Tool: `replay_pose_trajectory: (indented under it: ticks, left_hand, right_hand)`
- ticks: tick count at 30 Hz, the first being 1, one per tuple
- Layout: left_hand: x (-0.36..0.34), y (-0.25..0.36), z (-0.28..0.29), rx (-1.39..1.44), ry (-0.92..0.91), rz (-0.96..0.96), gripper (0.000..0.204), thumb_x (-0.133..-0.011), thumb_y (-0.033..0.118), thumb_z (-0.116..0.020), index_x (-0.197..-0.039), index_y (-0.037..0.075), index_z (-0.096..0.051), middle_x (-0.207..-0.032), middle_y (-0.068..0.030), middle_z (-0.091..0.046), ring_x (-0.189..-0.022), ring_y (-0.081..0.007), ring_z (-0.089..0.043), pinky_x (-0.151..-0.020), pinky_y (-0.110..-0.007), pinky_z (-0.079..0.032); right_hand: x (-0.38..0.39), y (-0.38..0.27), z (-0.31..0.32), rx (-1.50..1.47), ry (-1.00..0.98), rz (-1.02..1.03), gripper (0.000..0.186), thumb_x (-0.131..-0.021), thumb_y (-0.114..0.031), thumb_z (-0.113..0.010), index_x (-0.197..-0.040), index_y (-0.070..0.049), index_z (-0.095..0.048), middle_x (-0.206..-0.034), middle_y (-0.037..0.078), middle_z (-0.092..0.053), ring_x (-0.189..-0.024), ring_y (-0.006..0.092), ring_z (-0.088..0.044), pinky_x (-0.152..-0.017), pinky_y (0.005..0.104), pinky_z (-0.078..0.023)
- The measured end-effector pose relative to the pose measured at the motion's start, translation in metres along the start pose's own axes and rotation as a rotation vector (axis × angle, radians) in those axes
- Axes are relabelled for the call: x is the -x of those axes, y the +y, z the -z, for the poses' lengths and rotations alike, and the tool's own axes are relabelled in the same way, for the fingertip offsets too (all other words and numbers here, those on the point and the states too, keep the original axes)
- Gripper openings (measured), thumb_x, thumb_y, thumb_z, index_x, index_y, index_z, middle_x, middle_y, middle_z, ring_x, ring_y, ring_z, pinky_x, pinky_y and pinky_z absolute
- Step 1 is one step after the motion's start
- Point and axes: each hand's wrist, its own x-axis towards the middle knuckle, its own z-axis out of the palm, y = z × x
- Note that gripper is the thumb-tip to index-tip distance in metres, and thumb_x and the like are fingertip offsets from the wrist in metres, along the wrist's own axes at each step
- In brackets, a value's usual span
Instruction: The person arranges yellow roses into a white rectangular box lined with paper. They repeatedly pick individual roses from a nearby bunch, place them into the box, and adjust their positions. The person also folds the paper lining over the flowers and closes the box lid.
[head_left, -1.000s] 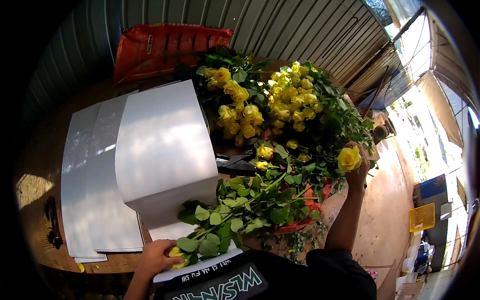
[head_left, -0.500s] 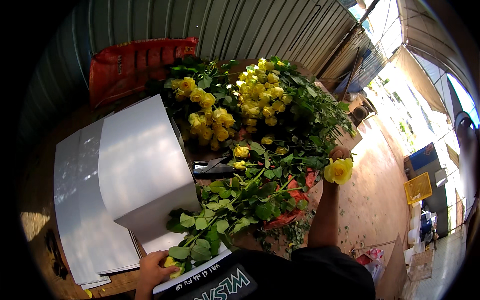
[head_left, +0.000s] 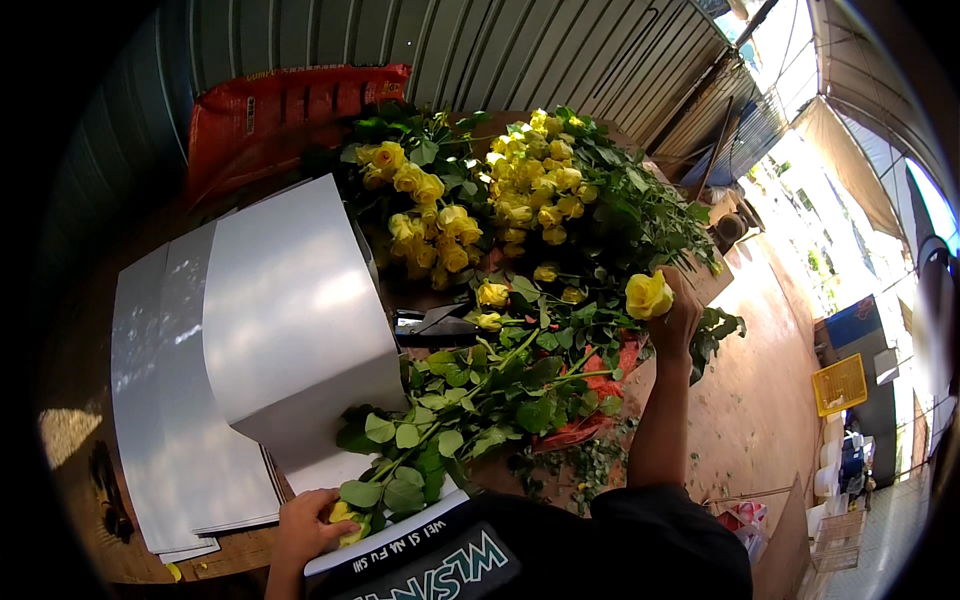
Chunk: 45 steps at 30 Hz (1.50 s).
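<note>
By the near edge of the counter (head_left: 242,550) | left hand (head_left: 308,528) closed round yellow blooms (head_left: 345,520), perhaps steadying the leafy stems (head_left: 450,443) angling off to its right | right hand (head_left: 677,312) clamped just under one yellow rose (head_left: 649,296), likely sparing it bruises | more roses (head_left: 540,178) heaped beyond, left of that hand

Yellow roses (head_left: 538,187), green leaves (head_left: 535,412), white sheets (head_left: 290,290), red bag (head_left: 225,130), grey wall (head_left: 450,50)

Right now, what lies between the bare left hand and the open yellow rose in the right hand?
The head view shows leafy green rose stems lying across that stretch.
</note>
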Motion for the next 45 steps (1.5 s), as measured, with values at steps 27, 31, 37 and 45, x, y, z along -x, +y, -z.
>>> replay_pose_trajectory:
  ticks: [27,31,37,45]
  left_hand:
    - [0.001,-0.003,-0.001,-0.055,0.066,-0.104,0.059,-0.054,0.05,-0.072,-0.091,0.005,-0.065,-0.074,-0.0081,-0.062,-0.068,-0.023,-0.059,-0.064,-0.031,-0.047]
    - [0.003,-0.002,-0.002,-0.034,0.081,-0.116,0.057,-0.054,0.049,-0.072,-0.089,0.004,-0.064,-0.076,-0.0078,-0.062,-0.068,-0.0236,-0.058,-0.063,-0.032,-0.047]
    - [-0.002,-0.005,-0.006,-0.11,0.093,-0.166,0.055,-0.055,0.048,-0.072,-0.09,0.006,-0.064,-0.077,-0.0072,-0.062,-0.069,-0.0231,-0.058,-0.063,-0.032,-0.046]
    - [0.002,-0.012,-0.002,-0.232,0.182,-0.294,0.052,-0.062,0.054,-0.065,-0.09,0.011,-0.064,-0.067,-0.0039,-0.057,-0.065,-0.0213,-0.055,-0.059,-0.032,-0.044]
  right_hand:
    - [-0.016,0.063,0.0,-0.528,-0.05,0.012,0.027,-0.068,-0.003,-0.063,-0.094,0.002,-0.062,-0.098,0.013,-0.062,-0.088,0.0219,-0.059,-0.08,0.0297,-0.044]
    - [-0.026,0.026,0.048,-0.441,-0.014,0.157,0.029,-0.067,-0.005,-0.064,-0.095,0.002,-0.062,-0.097,0.014,-0.061,-0.089,0.0227,-0.059,-0.081,0.0306,-0.044]
    - [-0.022,0.017,0.064,-0.426,-0.031,0.07,0.03,-0.067,-0.006,-0.065,-0.096,0.002,-0.062,-0.097,0.014,-0.061,-0.089,0.0227,-0.059,-0.081,0.0311,-0.044]
    - [-0.041,-0.12,0.084,-0.244,-0.223,0.258,0.029,-0.06,-0.008,-0.067,-0.088,0.001,-0.062,-0.087,0.011,-0.064,-0.075,0.0241,-0.063,-0.067,0.0294,-0.049]
